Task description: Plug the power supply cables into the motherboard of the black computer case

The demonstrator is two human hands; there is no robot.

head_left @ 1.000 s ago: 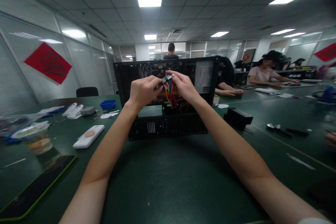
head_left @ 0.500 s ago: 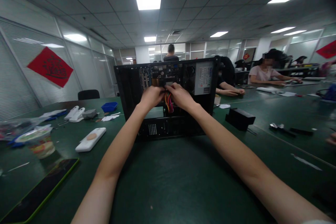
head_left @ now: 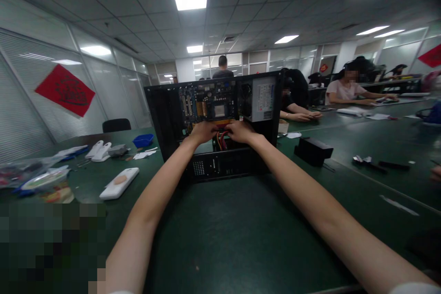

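An open black computer case [head_left: 161,115] stands on the green table [head_left: 234,229] in front of me, showing its motherboard [head_left: 210,103] and a power supply [head_left: 260,98]. Both my hands reach inside it, below the motherboard. My left hand [head_left: 202,131] and my right hand [head_left: 241,131] are closed side by side on a bundle of red, yellow and orange cables [head_left: 221,138]. The connector at the bundle's end is hidden by my fingers.
A white phone-like device [head_left: 119,183], a blue tray [head_left: 143,139], white tools and a food cup [head_left: 46,183] lie on the left. A black box [head_left: 313,150] and small parts lie on the right. Other people sit and stand at the far tables.
My hands have dropped with the cable bundle from in front of the motherboard to the lower part of the case. The motherboard now shows fully.
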